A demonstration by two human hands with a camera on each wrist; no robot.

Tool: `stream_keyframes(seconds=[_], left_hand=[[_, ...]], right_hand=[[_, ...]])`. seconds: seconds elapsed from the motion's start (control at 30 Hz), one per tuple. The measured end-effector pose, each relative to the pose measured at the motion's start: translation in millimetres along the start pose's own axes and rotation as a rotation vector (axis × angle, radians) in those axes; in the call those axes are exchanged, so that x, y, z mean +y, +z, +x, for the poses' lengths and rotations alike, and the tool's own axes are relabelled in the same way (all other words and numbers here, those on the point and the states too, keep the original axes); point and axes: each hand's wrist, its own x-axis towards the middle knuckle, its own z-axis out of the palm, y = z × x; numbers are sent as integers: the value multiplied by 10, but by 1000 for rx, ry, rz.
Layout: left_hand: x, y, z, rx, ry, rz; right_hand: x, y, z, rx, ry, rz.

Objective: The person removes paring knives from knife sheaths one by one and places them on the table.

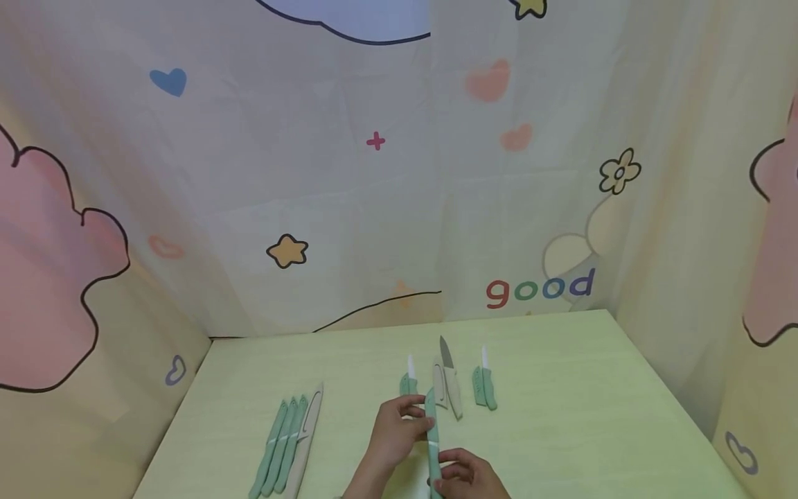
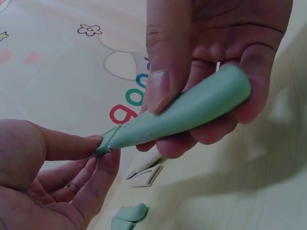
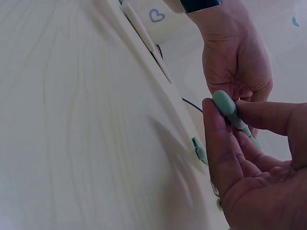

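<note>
Both hands hold one green sheathed knife (image 1: 433, 433), raised in front of me with its tip pointing away. My left hand (image 1: 397, 431) pinches its sheath (image 2: 102, 146) between thumb and fingers. The green handle (image 2: 192, 112) is in my right hand (image 1: 469, 475), with the thumb on top and the fingers beneath. In the right wrist view the handle's rounded end (image 3: 222, 102) faces the camera. Sheath and handle meet closely in the left wrist view; no blade shows there. Just beyond the left hand lies a small green knife (image 1: 412, 378) beside its sheath, partly covered by that hand.
On the pale wooden table (image 1: 561, 416), a beige-handled knife (image 1: 451, 381) lies bare-bladed beside its sheath (image 1: 439, 382). Right of it are another small green knife (image 1: 488, 388) and its sheath (image 1: 478, 385). Three green sheathed knives (image 1: 278, 447) and a beige one (image 1: 307, 436) lie in a row at left.
</note>
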Motion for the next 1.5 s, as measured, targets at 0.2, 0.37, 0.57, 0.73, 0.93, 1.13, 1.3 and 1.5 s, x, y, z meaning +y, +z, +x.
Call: stream_keyframes(seconds=[0.2, 0.37, 0.57, 0.73, 0.93, 1.13, 1.3, 1.5], left_hand=[[-7, -2, 5, -3, 6, -4], [-6, -15, 1, -7, 18, -12], [-3, -25, 3, -12, 19, -19], [-28, -30, 32, 1, 21, -5], [46, -30, -1, 7, 22, -9], [318, -11, -169, 2, 25, -14], [215, -7, -102, 14, 20, -15], [-2, -15, 42, 42, 9, -22]], right_hand=[[4, 11, -23, -5, -22, -4], [10, 19, -32, -11, -35, -8], [32, 4, -22, -21, 8, -6], [61, 9, -28, -36, 13, 12], [67, 5, -61, -69, -11, 23], [81, -31, -84, -99, -16, 2], [133, -70, -74, -146, -39, 15], [179, -88, -66, -190, -63, 35]])
